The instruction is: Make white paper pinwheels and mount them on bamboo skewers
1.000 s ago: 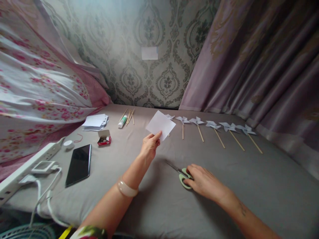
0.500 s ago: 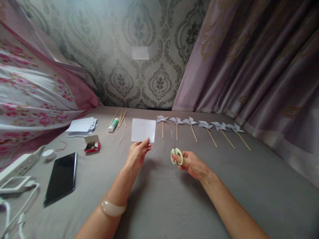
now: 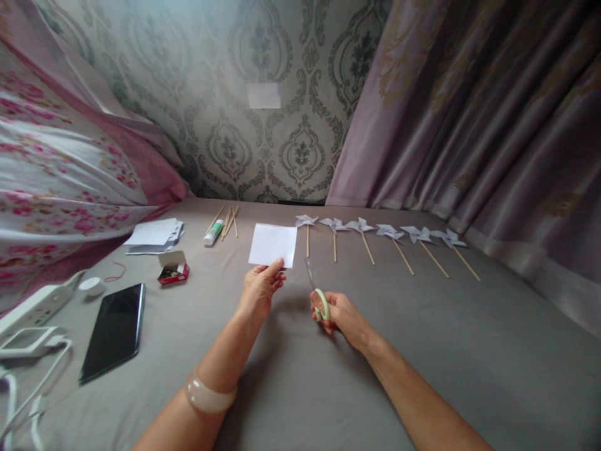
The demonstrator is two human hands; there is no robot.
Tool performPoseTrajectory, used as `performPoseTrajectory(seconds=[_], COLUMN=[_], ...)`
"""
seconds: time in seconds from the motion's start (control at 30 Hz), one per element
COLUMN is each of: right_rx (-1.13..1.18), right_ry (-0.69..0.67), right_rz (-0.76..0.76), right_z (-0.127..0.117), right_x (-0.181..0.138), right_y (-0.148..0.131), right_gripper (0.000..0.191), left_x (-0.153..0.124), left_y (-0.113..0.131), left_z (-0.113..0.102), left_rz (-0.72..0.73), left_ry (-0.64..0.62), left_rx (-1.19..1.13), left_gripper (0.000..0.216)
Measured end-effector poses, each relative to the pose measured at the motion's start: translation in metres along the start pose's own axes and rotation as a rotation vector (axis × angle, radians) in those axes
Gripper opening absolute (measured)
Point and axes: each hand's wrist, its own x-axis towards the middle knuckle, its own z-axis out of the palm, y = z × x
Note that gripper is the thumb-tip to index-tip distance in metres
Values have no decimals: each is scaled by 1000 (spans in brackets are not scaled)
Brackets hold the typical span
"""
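My left hand [image 3: 261,287] pinches a square sheet of white paper [image 3: 273,244] at its near edge, thumb on top. A pair of scissors [image 3: 322,304] with pale green handles is in my right hand [image 3: 340,316], the fingers through the loops. The blades point up and to the left, near the paper's right side but apart from it. Beyond my right hand lies a row of several white paper pinwheels [image 3: 359,225] on wooden sticks.
At the left are stacked white papers [image 3: 153,234], a glue bottle [image 3: 213,232], loose wooden sticks [image 3: 228,223], an open red box [image 3: 173,270] of small items, a black phone [image 3: 114,332], a white round cap [image 3: 92,287] and a power strip [image 3: 41,307] with cables.
My right hand has moved left with the scissors and turned them, bringing the blades closer to the paper. The paper has shifted slightly right and tilted in my left hand.
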Motion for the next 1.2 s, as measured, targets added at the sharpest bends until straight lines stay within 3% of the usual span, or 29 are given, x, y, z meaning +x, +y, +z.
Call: performPoseTrajectory(seconds=[0.3,0.67,1.2], right_rx=[-295,-297,-291], right_ry=[-179,-136,-42], right_rz=[-86,-130,-108], right_z=[-2,-1,2], right_x=[-9,-11,-17], right_y=[5,3,-7], right_gripper=[61,62,54], left_x=[-13,-21,-22], left_y=[1,1,0], left_z=[3,6,7], left_rz=[3,-91,-83], left_ry=[-11,-72,-78], left_rx=[-19,-4,-1], left_gripper=[29,23,21])
